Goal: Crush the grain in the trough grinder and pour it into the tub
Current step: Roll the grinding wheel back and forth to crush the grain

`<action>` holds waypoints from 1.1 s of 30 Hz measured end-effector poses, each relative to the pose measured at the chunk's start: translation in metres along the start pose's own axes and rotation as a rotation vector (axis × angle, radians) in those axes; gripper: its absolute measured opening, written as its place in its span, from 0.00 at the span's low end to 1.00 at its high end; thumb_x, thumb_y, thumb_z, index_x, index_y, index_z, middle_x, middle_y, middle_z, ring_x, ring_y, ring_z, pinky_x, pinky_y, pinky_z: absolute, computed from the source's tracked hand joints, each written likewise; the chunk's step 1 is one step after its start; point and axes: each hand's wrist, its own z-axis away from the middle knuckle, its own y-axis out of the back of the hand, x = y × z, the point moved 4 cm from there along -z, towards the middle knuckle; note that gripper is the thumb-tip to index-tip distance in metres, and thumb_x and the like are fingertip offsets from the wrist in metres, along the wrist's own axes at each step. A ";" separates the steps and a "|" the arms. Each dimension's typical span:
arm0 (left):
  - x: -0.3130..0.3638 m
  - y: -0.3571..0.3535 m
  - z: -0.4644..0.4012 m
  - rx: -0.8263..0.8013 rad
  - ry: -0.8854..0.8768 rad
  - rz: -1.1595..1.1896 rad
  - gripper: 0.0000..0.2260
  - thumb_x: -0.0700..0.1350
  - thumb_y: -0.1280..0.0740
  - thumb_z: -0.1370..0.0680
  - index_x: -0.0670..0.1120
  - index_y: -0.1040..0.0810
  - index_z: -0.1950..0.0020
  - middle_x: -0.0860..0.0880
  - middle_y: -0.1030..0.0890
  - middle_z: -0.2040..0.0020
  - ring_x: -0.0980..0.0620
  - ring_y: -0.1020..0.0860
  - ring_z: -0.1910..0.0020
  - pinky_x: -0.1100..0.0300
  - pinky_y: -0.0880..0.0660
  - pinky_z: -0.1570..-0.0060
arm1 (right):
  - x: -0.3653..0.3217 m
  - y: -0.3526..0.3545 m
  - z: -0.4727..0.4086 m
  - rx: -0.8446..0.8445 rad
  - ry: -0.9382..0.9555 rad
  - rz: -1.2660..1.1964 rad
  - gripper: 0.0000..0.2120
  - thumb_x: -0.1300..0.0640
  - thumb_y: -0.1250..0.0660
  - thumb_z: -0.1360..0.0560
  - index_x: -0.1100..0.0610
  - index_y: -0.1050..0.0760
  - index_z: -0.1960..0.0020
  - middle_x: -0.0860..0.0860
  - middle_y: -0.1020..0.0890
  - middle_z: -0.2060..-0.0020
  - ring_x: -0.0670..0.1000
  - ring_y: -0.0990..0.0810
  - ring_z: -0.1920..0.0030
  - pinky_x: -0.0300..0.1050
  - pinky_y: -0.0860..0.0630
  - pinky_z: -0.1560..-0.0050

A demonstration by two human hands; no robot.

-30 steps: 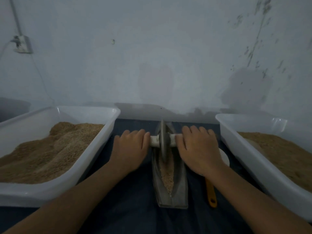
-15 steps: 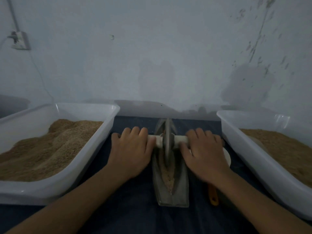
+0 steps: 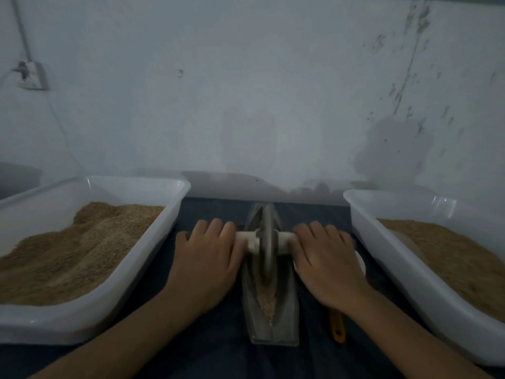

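Observation:
A narrow grey trough grinder [image 3: 284, 321] lies lengthwise in front of me on a dark cloth. Brown grain [image 3: 266, 300] fills its groove near the front end. A grey grinding wheel [image 3: 266, 242] stands upright in the groove on a white axle [image 3: 250, 242]. My left hand [image 3: 207, 255] lies palm down over the axle's left end and my right hand [image 3: 325, 258] over its right end. A white tub [image 3: 153, 242] heaped with brown grain stands to the left, and another white tub [image 3: 382, 242] of grain to the right.
An orange handle [image 3: 337, 328] sticks out on the cloth under my right wrist, joined to a white round thing [image 3: 360, 262] mostly hidden by the hand. A pale wall rises just behind the trough, with a socket [image 3: 30, 76] at upper left.
Both hands and the wheel have rolled along the trough towards me, after being farther back a second ago. More of the trough's far end now shows.

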 end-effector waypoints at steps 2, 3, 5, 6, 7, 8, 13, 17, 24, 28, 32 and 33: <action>0.002 0.013 0.023 0.054 -0.082 -0.014 0.14 0.61 0.51 0.15 0.54 0.33 0.48 0.54 0.32 0.52 0.50 0.33 0.54 0.49 0.33 0.56 | 0.002 0.006 0.031 -0.002 0.015 -0.074 0.19 0.37 0.61 0.17 0.38 0.35 0.37 0.37 0.32 0.49 0.44 0.32 0.47 0.49 0.34 0.40; 0.003 0.018 0.031 0.066 -0.109 -0.016 0.16 0.62 0.51 0.15 0.53 0.31 0.47 0.53 0.31 0.51 0.49 0.32 0.54 0.48 0.33 0.55 | 0.002 0.009 0.042 0.001 0.020 -0.088 0.21 0.36 0.61 0.17 0.38 0.36 0.33 0.36 0.32 0.45 0.43 0.32 0.44 0.48 0.34 0.37; 0.004 0.024 0.037 0.085 -0.144 -0.023 0.17 0.62 0.52 0.15 0.52 0.30 0.46 0.52 0.30 0.51 0.48 0.32 0.53 0.47 0.32 0.53 | 0.000 0.013 0.053 0.000 0.033 -0.078 0.26 0.33 0.64 0.19 0.38 0.38 0.29 0.36 0.32 0.40 0.43 0.33 0.39 0.48 0.35 0.34; 0.004 0.024 0.035 0.092 -0.146 -0.025 0.17 0.61 0.52 0.15 0.52 0.30 0.47 0.52 0.31 0.51 0.48 0.32 0.54 0.47 0.32 0.53 | -0.001 0.014 0.053 -0.009 0.031 -0.072 0.26 0.33 0.64 0.19 0.38 0.38 0.29 0.36 0.32 0.40 0.43 0.33 0.39 0.48 0.35 0.34; 0.004 0.023 0.030 0.097 -0.142 -0.029 0.16 0.60 0.52 0.14 0.53 0.31 0.48 0.52 0.31 0.52 0.49 0.33 0.55 0.47 0.32 0.54 | -0.002 0.012 0.049 -0.022 0.022 -0.064 0.25 0.33 0.64 0.19 0.38 0.37 0.30 0.37 0.32 0.41 0.44 0.32 0.41 0.49 0.34 0.35; 0.005 0.020 0.024 0.098 -0.127 -0.038 0.14 0.59 0.51 0.14 0.53 0.32 0.50 0.53 0.32 0.54 0.49 0.34 0.56 0.48 0.33 0.55 | 0.000 0.009 0.043 -0.026 0.011 -0.052 0.23 0.34 0.63 0.19 0.38 0.36 0.33 0.37 0.31 0.44 0.45 0.32 0.44 0.49 0.34 0.38; 0.000 -0.015 -0.030 -0.036 0.040 0.002 0.14 0.60 0.54 0.18 0.57 0.36 0.58 0.56 0.34 0.62 0.52 0.35 0.61 0.51 0.36 0.60 | 0.005 -0.011 -0.019 -0.008 -0.047 0.044 0.18 0.39 0.60 0.16 0.45 0.35 0.50 0.44 0.29 0.56 0.51 0.29 0.54 0.52 0.33 0.50; -0.010 -0.036 -0.075 -0.178 0.085 -0.004 0.14 0.56 0.52 0.18 0.53 0.32 0.58 0.53 0.28 0.61 0.48 0.31 0.61 0.49 0.34 0.59 | 0.007 -0.019 -0.072 0.021 -0.078 0.081 0.23 0.44 0.56 0.14 0.52 0.27 0.52 0.53 0.19 0.55 0.59 0.22 0.52 0.56 0.32 0.48; -0.009 -0.027 -0.044 -0.061 0.049 -0.009 0.11 0.56 0.49 0.15 0.54 0.32 0.53 0.54 0.30 0.58 0.47 0.29 0.57 0.53 0.37 0.61 | 0.001 -0.012 -0.045 0.053 -0.047 0.101 0.21 0.42 0.57 0.15 0.50 0.30 0.50 0.49 0.23 0.54 0.56 0.25 0.52 0.56 0.31 0.46; -0.013 -0.004 0.002 -0.107 -0.044 0.274 0.12 0.61 0.52 0.16 0.59 0.33 0.50 0.59 0.32 0.54 0.53 0.34 0.54 0.52 0.36 0.55 | -0.009 0.003 0.014 0.114 0.010 -0.051 0.17 0.36 0.56 0.17 0.43 0.33 0.45 0.42 0.32 0.53 0.48 0.34 0.51 0.49 0.36 0.44; -0.005 0.023 0.037 -0.028 -0.152 0.222 0.11 0.60 0.47 0.16 0.60 0.32 0.37 0.61 0.32 0.44 0.55 0.32 0.45 0.51 0.35 0.46 | -0.006 0.011 0.057 0.027 0.000 -0.200 0.18 0.32 0.57 0.20 0.36 0.39 0.36 0.36 0.34 0.45 0.44 0.35 0.42 0.43 0.42 0.37; -0.004 0.027 0.040 -0.025 -0.154 0.215 0.12 0.61 0.48 0.16 0.60 0.32 0.37 0.61 0.32 0.44 0.56 0.32 0.44 0.51 0.35 0.45 | -0.005 0.012 0.059 0.012 -0.002 -0.209 0.17 0.32 0.57 0.21 0.35 0.41 0.36 0.35 0.35 0.45 0.44 0.35 0.41 0.43 0.42 0.37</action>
